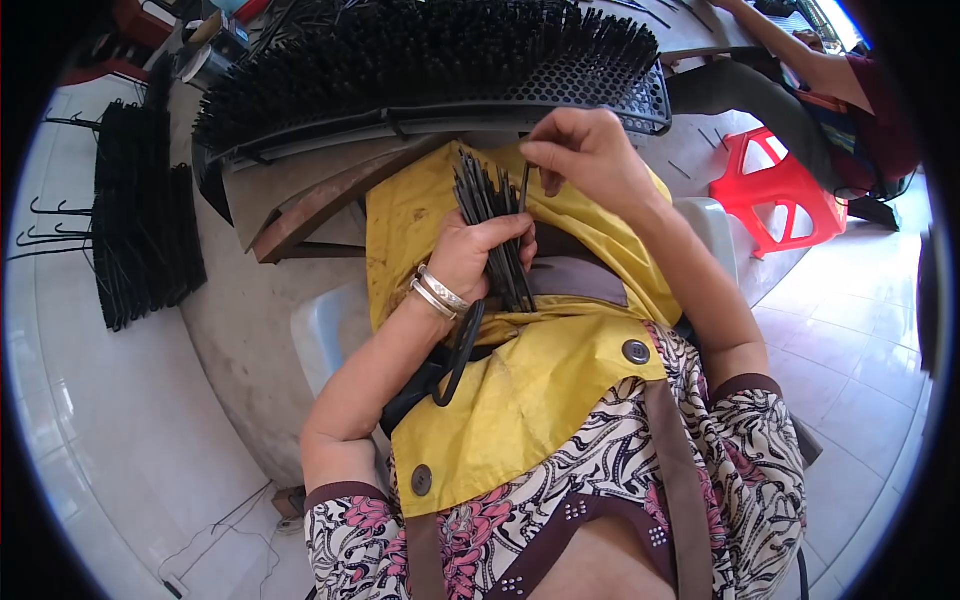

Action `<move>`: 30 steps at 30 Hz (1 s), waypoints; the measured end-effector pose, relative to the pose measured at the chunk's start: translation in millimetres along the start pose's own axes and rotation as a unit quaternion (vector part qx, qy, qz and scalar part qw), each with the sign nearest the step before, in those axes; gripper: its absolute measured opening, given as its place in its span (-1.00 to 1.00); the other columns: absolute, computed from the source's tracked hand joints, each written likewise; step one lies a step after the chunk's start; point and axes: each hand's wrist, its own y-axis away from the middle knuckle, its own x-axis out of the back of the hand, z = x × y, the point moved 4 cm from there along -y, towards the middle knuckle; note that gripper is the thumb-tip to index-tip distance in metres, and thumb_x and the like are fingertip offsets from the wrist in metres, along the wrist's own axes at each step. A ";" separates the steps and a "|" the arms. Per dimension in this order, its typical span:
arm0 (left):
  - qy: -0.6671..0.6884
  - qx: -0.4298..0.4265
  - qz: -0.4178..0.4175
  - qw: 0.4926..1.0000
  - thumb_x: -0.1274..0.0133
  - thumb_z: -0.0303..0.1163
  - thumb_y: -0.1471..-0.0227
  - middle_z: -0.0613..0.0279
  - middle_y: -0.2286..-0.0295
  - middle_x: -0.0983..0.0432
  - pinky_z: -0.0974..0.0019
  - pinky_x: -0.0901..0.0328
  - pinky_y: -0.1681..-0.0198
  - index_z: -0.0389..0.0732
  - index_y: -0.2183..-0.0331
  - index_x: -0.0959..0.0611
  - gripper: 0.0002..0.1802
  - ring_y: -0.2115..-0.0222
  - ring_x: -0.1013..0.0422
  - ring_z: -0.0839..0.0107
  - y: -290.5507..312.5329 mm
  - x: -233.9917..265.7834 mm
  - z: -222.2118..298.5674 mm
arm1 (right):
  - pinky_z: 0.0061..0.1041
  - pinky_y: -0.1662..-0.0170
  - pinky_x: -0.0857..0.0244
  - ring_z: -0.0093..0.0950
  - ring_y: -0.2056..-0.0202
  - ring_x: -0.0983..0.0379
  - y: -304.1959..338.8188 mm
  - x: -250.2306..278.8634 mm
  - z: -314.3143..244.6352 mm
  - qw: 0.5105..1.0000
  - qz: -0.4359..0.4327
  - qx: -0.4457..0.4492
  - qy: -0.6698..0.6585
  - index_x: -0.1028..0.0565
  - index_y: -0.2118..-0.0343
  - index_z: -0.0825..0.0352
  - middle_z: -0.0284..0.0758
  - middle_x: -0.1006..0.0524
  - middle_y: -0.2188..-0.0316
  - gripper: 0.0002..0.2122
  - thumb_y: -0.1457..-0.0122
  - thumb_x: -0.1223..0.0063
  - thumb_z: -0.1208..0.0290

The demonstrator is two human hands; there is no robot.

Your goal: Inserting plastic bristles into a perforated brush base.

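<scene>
A bundle of thin black rods stands tilted in the grip of my left hand, over the yellow apron on my lap. Close by on the right, my right hand pinches the upper end of a single black rod between thumb and fingers. That rod's lower end comes down beside my left thumb and the bundle. Beyond both hands, a black perforated rack holds a dense mass of upright black rods.
Dark bundles hang on hooks at the left wall. A red plastic stool stands at the right, with a co-worker's arm above it. Below the rack's left part is a brown wooden bar. Several loose rods lie on the floor.
</scene>
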 end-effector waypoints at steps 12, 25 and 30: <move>-0.023 -0.007 0.023 0.999 -0.09 -0.46 0.16 0.21 0.65 -0.45 0.39 -0.31 0.60 -0.34 0.47 -0.53 -0.85 0.68 -0.39 0.42 0.3 -1.1 2.4 | -0.68 0.55 -0.32 -0.61 0.61 -0.43 -3.2 22.6 -1.4 0.990 0.102 0.054 -0.076 -0.46 0.41 0.46 -0.35 -0.49 0.60 -0.93 0.00 -0.04 0.62; -0.039 0.024 0.019 0.999 -0.10 -0.54 0.17 0.19 0.47 -0.49 0.31 -0.40 0.44 -0.26 0.31 -0.49 -0.73 0.48 -0.45 0.39 0.9 1.9 0.5 | -0.65 0.48 -0.29 -0.52 0.57 -0.44 -41.0 30.7 -30.4 0.786 0.322 0.441 0.288 -0.46 0.41 0.41 -0.29 -0.47 0.58 -0.92 0.01 -0.06 0.58; -0.040 0.019 0.061 0.997 -0.16 -0.53 0.23 0.16 0.49 -0.53 0.35 -0.37 0.51 -0.28 0.39 -0.54 -0.77 0.54 -0.46 0.40 0.1 5.9 -0.5 | -0.45 0.45 -0.32 -0.22 0.48 -0.43 -51.0 16.6 -22.2 0.813 0.214 0.397 0.368 -0.45 0.35 0.38 -0.17 -0.47 0.50 -0.88 -0.01 -0.03 0.54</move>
